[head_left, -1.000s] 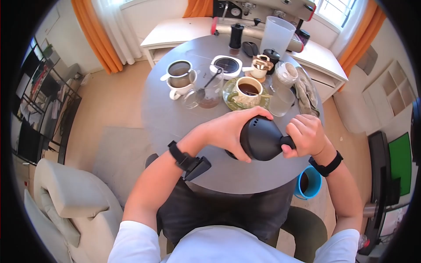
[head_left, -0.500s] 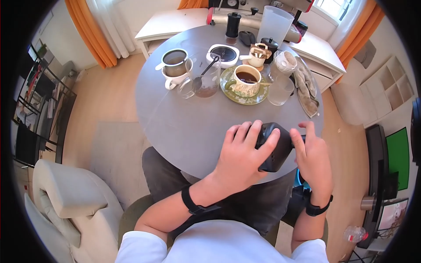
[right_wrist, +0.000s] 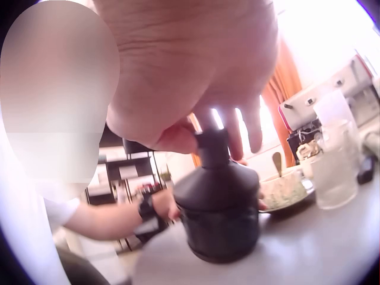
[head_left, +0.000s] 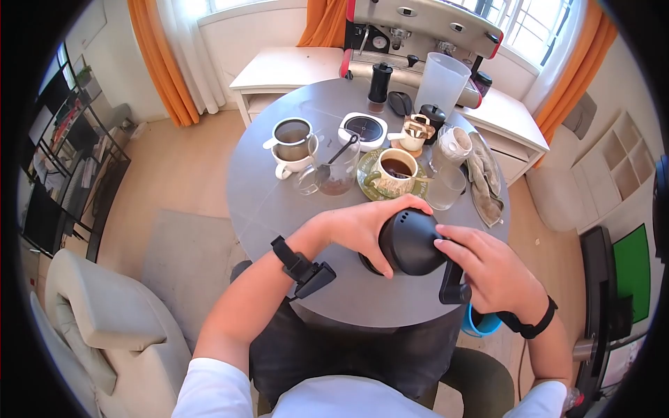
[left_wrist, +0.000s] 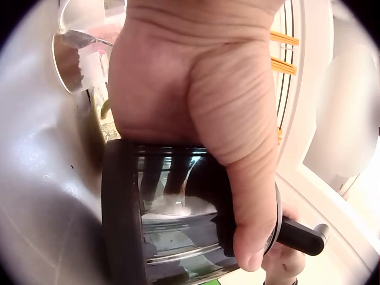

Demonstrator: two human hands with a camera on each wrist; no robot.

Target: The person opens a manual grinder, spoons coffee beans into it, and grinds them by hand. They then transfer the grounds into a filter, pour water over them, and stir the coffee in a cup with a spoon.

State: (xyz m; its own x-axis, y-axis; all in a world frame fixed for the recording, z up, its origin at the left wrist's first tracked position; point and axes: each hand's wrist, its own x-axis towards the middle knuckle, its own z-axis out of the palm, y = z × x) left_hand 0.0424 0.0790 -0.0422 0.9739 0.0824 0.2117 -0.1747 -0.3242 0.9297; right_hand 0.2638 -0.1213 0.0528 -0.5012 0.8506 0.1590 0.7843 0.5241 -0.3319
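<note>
Black crank (head_left: 452,280) now lower (toward the lap)

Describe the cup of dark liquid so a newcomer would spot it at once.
On the round grey table, before the coffee machine, look for the green plate. The cup stands on it, cream and patterned, between a clear jug and a clear glass. Unlike them, it is opaque.

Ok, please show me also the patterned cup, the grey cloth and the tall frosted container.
Patterned cup (head_left: 396,186): head view, outer wall.
Grey cloth (head_left: 484,177): head view, middle part.
Frosted container (head_left: 441,83): head view, side wall.
</note>
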